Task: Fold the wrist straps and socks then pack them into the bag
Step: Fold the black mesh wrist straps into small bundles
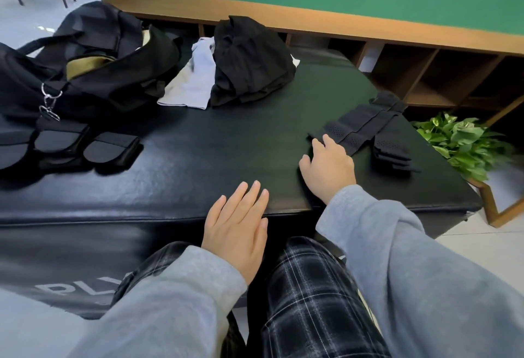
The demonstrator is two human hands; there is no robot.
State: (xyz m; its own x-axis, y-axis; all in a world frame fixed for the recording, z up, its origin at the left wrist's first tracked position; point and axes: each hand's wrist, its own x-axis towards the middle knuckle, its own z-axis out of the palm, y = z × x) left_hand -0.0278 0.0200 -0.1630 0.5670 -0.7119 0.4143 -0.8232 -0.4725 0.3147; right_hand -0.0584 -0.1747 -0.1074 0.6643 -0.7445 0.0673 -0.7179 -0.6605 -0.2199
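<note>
Bare mat [226, 136] between bag [85, 54], socks [368, 128]

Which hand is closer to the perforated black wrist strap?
Right. The right hand touches the wrist strap's near end; the left hand lies open at the bench front edge, apart.

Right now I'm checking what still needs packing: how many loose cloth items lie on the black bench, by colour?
Black: 3 — wrist strap, folded socks, clothes pile
White: 1 — white cloth
Total: 4, not counting the bag or the pads in front of it.
</note>
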